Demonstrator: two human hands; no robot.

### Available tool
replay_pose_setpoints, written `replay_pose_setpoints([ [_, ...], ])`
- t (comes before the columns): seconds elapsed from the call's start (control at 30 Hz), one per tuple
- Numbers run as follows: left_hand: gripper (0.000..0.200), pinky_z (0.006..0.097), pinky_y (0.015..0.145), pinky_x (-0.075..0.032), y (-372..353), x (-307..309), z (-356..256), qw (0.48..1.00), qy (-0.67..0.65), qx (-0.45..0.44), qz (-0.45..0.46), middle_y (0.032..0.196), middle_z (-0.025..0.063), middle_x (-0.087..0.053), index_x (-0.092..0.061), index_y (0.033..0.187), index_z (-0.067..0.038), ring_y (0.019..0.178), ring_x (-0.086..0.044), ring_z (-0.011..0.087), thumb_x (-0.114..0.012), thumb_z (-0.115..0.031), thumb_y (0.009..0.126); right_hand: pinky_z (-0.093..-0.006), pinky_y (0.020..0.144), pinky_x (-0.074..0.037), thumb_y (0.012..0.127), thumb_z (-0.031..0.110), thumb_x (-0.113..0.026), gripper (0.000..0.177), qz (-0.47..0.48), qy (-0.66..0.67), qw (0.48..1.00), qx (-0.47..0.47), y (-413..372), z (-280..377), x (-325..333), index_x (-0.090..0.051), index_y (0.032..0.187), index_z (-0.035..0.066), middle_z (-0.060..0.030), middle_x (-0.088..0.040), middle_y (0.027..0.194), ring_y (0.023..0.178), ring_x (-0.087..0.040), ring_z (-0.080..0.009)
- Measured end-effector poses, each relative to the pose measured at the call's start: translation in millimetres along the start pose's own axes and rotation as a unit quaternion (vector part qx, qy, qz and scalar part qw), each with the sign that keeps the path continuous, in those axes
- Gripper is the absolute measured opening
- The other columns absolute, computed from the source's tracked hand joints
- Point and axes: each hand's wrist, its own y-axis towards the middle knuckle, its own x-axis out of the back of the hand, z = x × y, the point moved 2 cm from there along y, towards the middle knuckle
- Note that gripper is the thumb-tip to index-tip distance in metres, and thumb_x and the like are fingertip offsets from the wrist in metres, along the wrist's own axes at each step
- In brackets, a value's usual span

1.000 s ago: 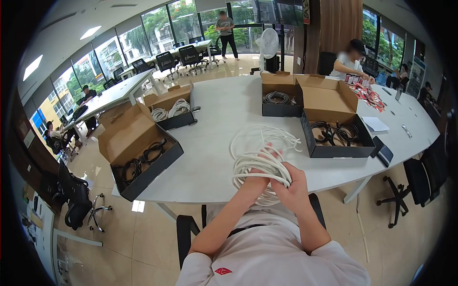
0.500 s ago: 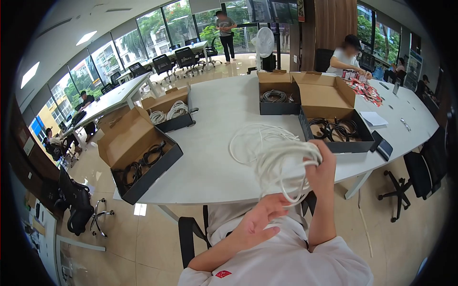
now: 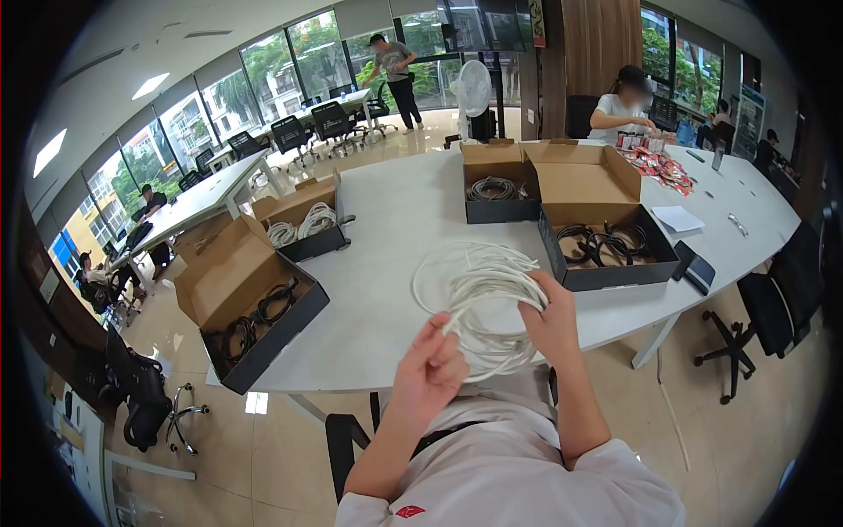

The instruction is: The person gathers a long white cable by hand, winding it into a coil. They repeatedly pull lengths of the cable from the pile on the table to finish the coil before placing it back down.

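Note:
A coil of white cable [image 3: 493, 303] hangs in several loose loops just above the near edge of the table. My right hand [image 3: 551, 323] is wrapped round the right side of the coil, thumb on top. At the coil's left side, my left hand [image 3: 430, 364] pinches the cable between thumb and fingertips, its other fingers curled in. Farther loops of the same cable reach back over the tabletop. Right behind the coil stands an open box [image 3: 615, 277] with black cables [image 3: 604, 244] inside.
Another open box [image 3: 277, 329] with black cables stands at left. Boxes with white cables [image 3: 303, 225] and a grey cable [image 3: 493, 189] are farther back. A dark phone-like object [image 3: 698, 270], a paper sheet [image 3: 678, 219] and red packets [image 3: 659, 169] lie at right, near a seated person [image 3: 619, 114].
My left hand has risen from below the coil, going from open fingers to a pinch on the cable. My right hand has moved left and lower with the coil.

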Motion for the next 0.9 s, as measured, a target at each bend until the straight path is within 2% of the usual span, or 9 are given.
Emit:
replay_pose_setpoints([
  [0.1,0.016,0.0232,0.043,-0.022,5.9,3.2,-14.5,0.981,-0.183,0.002,0.066,0.064,-0.0035,-0.031,-0.051,0.109,-0.009,0.044,-0.026,0.0058,-0.040,-0.012,0.099,-0.0293,0.066,-0.048,0.078,0.001,-0.059,0.022,0.060,0.031,0.995,-0.068,-8.2,-10.4,-11.4,-0.060,0.099,-0.003,-0.0163,-0.066,0.079,0.071,-0.064,-0.0231],
  [0.23,0.014,0.0249,0.041,-0.016,12.1,-7.3,-16.5,0.935,-0.341,-0.067,0.068,0.062,-0.0030,-0.029,-0.050,0.102,-0.007,0.043,-0.021,0.0063,-0.037,-0.010,0.099,-0.0283,0.064,-0.047,0.080,0.003,-0.058,0.021,0.047,0.061,0.992,-0.097,-19.2,-5.2,-30.6,-0.059,0.099,-0.003,-0.0135,-0.064,0.075,0.068,-0.060,-0.0150],
  [0.33,0.012,0.0251,0.040,-0.016,16.4,-3.4,-14.0,0.950,-0.275,-0.141,0.038,0.061,-0.0027,-0.030,-0.050,0.100,-0.008,0.042,-0.020,0.0067,-0.038,-0.010,0.098,-0.0256,0.061,-0.044,0.081,0.002,-0.059,0.020,0.032,0.085,0.992,-0.082,-22.8,-2.8,-36.5,-0.058,0.100,-0.003,-0.0072,-0.061,0.074,0.066,-0.054,-0.0104],
  [0.47,0.009,0.0235,0.037,-0.017,29.1,3.8,-9.2,0.951,-0.020,-0.308,0.026,0.055,-0.0028,-0.029,-0.048,0.093,-0.011,0.040,-0.019,0.0063,-0.040,-0.010,0.096,-0.0227,0.054,-0.041,0.083,0.003,-0.061,0.020,0.040,0.191,0.969,-0.149,-38.7,6.1,-48.0,-0.057,0.102,-0.001,-0.0026,-0.058,0.072,0.060,-0.049,-0.0061],
  [0.57,0.009,0.0239,0.038,-0.016,26.4,-3.3,-14.0,0.958,-0.102,-0.256,0.078,0.055,-0.0033,-0.026,-0.049,0.097,-0.009,0.040,-0.019,0.0066,-0.040,-0.008,0.095,-0.0215,0.055,-0.041,0.084,0.004,-0.061,0.023,0.056,0.224,0.957,-0.178,-42.5,-3.3,-53.6,-0.056,0.106,-0.001,-0.0021,-0.059,0.073,0.060,-0.050,-0.0059],
  [0.67,0.010,0.0226,0.038,-0.016,15.3,-13.9,-37.8,0.904,-0.413,-0.083,0.070,0.059,-0.0046,-0.029,-0.048,0.098,-0.008,0.040,-0.020,0.0058,-0.040,-0.007,0.094,-0.0212,0.053,-0.040,0.084,0.004,-0.061,0.022,0.064,0.196,0.972,-0.117,-28.9,-7.0,-47.9,-0.056,0.106,0.000,-0.0021,-0.059,0.073,0.059,-0.049,-0.0053],
  [0.77,0.019,0.0215,0.040,-0.017,-10.7,-20.1,-48.4,0.912,-0.405,0.057,0.034,0.063,-0.0040,-0.034,-0.047,0.111,-0.006,0.042,-0.022,0.0049,-0.038,-0.004,0.093,-0.0224,0.047,-0.037,0.084,0.004,-0.062,0.023,0.095,0.248,0.949,-0.168,-15.8,-14.1,-34.2,-0.057,0.106,0.001,-0.0005,-0.057,0.070,0.053,-0.045,-0.0038],
  [0.87,0.030,0.0216,0.041,-0.018,-27.9,-9.2,-50.9,0.986,-0.057,0.155,0.004,0.068,-0.0016,-0.038,-0.041,0.125,-0.005,0.044,-0.023,0.0047,-0.042,-0.009,0.095,-0.0236,0.039,-0.027,0.082,-0.001,-0.057,0.017,0.111,0.395,0.872,-0.265,-9.4,-11.0,-12.9,-0.056,0.099,0.001,0.0011,-0.051,0.066,0.041,-0.035,-0.0031],
  [0.9,0.039,0.0212,0.042,-0.019,-31.8,-3.3,-47.6,0.990,0.072,0.121,0.014,0.069,-0.0014,-0.038,-0.038,0.129,-0.005,0.045,-0.023,0.0049,-0.048,-0.016,0.093,-0.0236,0.038,-0.026,0.081,-0.002,-0.056,0.016,0.113,0.427,0.854,-0.275,-8.8,-9.9,-7.9,-0.056,0.097,0.002,0.0013,-0.050,0.065,0.040,-0.033,-0.0031],
])
